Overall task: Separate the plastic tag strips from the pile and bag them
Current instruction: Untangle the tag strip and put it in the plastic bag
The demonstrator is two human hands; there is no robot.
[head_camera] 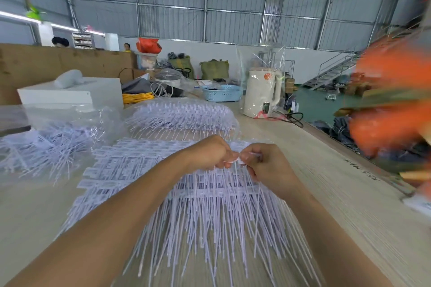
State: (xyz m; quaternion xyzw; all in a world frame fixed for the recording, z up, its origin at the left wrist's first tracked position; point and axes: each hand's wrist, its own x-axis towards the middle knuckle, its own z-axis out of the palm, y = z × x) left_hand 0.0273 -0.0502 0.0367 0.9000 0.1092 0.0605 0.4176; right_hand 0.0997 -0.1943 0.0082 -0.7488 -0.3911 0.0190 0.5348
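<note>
1. We hold both hands close together over the pile of tag strips (pixel 210 196) in the middle of the table (pixel 338 193).
2. Our left hand (pixel 211 154) has its fingers curled and pinches the top end of a white strip.
3. Our right hand (pixel 263 165) pinches the same spot from the other side, and the fingertips almost touch. It looks like we are pulling one strip away from the rest, but the picture is blurry there, so we cannot be sure.
4. A lot is still left. The pile under our hands is big and spreads from the left side of the table to our right arm.
5. Some work looks done. On the far left lies a clear bag (pixel 51 137) with loose strips in it. A second see-through bag (pixel 182 114), farther back, holds a neat, full stack.
6. The strips are thin, pale, bendy plastic. Each has a flat little tag at the far end and a long skinny tail that points toward us, like the teeth of a comb.
7. The bags are shiny and crinkly. The table is light wood with fine lines.
8. Far back stand a cream kettle (pixel 263 93) in plastic wrap and a blue basket (pixel 221 93).
</note>
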